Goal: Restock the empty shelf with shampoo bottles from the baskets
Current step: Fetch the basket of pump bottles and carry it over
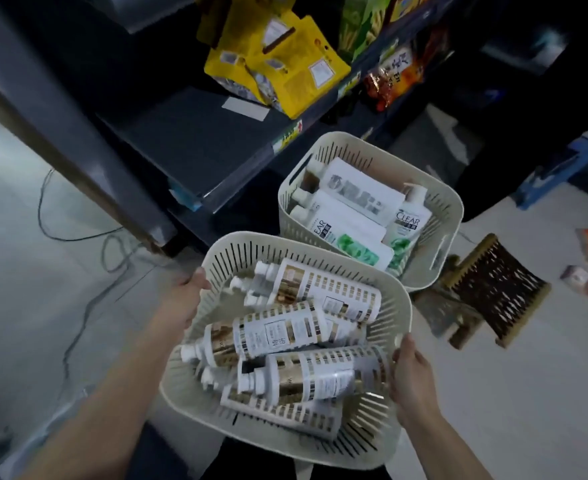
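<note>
I hold a cream slotted basket (pixel 394 299) between both hands. My left hand (pixel 186 299) grips its left rim and my right hand (pixel 412 379) grips its right rim. Inside lie several white-and-gold shampoo bottles (pixel 285 332), caps pointing left. Behind it a second cream basket (pixel 450 209) stands on the floor with white-and-green shampoo bottles (pixel 408 220) and refill pouches. The empty dark shelf (pixel 195 140) is up and to the left of the baskets.
Yellow snack bags (pixel 278 60) and orange packets (pixel 394 81) fill the shelf to the right. A woven wooden stool (pixel 493 292) lies tipped beside the far basket. Cables (pixel 88 233) run over the pale floor at left. Small packets (pixel 587 285) lie at far right.
</note>
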`<state>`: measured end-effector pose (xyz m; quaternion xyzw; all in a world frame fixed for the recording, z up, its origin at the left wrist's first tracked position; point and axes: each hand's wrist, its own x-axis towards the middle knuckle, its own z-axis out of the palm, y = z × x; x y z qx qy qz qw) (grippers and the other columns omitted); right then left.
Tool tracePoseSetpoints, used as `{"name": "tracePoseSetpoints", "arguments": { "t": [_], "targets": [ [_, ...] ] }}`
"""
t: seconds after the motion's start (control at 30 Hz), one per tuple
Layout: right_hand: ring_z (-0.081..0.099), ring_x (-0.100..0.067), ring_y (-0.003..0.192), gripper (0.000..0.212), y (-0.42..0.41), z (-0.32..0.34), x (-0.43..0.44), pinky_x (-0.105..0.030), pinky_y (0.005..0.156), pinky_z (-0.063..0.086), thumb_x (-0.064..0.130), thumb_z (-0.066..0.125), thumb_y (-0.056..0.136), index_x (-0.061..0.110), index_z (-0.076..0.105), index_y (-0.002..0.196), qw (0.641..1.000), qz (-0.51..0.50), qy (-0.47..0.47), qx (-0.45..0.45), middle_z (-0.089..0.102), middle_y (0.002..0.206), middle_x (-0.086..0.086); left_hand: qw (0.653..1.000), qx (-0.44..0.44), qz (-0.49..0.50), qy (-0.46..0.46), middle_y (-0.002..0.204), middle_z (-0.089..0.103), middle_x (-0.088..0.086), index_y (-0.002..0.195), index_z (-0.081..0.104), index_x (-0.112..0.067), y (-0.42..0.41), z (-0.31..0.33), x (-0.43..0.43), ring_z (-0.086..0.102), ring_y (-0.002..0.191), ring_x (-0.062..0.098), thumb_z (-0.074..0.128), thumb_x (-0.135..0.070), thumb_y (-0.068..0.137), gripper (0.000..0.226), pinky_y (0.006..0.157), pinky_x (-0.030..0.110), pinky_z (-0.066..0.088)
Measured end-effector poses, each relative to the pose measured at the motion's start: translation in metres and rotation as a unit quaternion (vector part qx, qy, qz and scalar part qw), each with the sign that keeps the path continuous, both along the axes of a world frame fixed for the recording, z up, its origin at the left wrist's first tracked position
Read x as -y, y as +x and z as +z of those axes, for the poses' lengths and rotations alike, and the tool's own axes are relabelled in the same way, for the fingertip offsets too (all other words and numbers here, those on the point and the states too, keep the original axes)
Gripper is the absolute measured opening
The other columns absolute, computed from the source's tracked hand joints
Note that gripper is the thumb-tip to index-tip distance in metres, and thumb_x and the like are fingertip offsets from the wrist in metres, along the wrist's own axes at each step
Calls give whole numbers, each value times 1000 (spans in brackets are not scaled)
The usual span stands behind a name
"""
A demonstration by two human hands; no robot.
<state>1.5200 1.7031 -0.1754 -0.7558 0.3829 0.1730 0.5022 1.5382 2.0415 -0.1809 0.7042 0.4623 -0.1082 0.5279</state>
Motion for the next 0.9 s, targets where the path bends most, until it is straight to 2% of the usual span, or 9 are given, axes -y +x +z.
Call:
{"name": "tracePoseSetpoints", "arguments": {
  "t": [0.17,0.3,0.47,0.6,0.67,0.73,0.77,0.8,0.9],
  "targets": [
    [40,-12,43,51,0,1,-27,-24,45,28,45,29,105,18,47,66,997,-70,17,-4,45,53,2,998,-16,-67,2,59,31,2,89,61,-13,44,-7,-19,25,50,17,38,-47,100,42,53,29,40],
    [41,-12,45,49,5,-1,-39,-23,45,29,42,28,106,16,48,69,995,-99,29,-6,44,53,2,996,-6,-92,-4,55,32,-1,87,64,-16,67,-20,-29,24,46,16,43,-52,97,43,45,23,17],
    [43,-16,50,50,3,-10,-48,-27,48,33,46,27,105,15,50,74,990,-132,47,-33,47,57,-1,993,-32,-116,3,55,35,2,94,67,-15,88,-30,-29,31,46,18,44,-54,96,45,45,27,25],
    [43,-16,48,52,5,-18,-51,-27,49,34,44,28,105,14,49,69,988,-145,51,-31,47,50,0,991,-44,-129,8,85,54,30,95,67,-15,97,-36,-27,58,74,44,42,-54,97,46,77,58,50],
    [41,-17,44,55,7,-23,-46,-27,48,34,45,28,105,13,50,67,988,-142,42,-38,45,44,1,990,-39,-132,9,72,46,9,82,63,-21,100,-39,-26,43,54,24,41,-54,97,42,54,44,44],
    [41,-18,41,57,8,-26,-42,-27,46,34,48,26,104,12,51,67,989,-128,34,-58,45,41,0,989,-41,-141,12,71,48,9,78,61,-24,100,-40,-26,37,52,17,41,-54,97,41,48,35,37],
    [43,-19,41,58,8,-27,-41,-27,46,34,49,25,104,12,52,68,990,-118,31,-68,47,42,-1,988,-41,-149,19,80,39,-7,80,62,-24,99,-40,-26,45,56,22,40,-53,98,41,55,42,46],
    [46,-19,44,58,8,-27,-39,-27,47,35,48,25,104,12,53,69,991,-110,26,-75,49,46,-2,987,-43,-154,28,123,47,18,83,63,-24,99,-41,-26,56,68,32,39,-53,98,40,70,53,52],
    [57,-27,63,58,12,-25,-36,-30,61,42,44,26,105,5,59,75,993,-71,-36,-83,60,64,-10,983,-42,-167,63,122,61,21,88,64,-25,96,-38,-24,56,113,43,37,-51,99,39,95,55,46]
  ]
}}
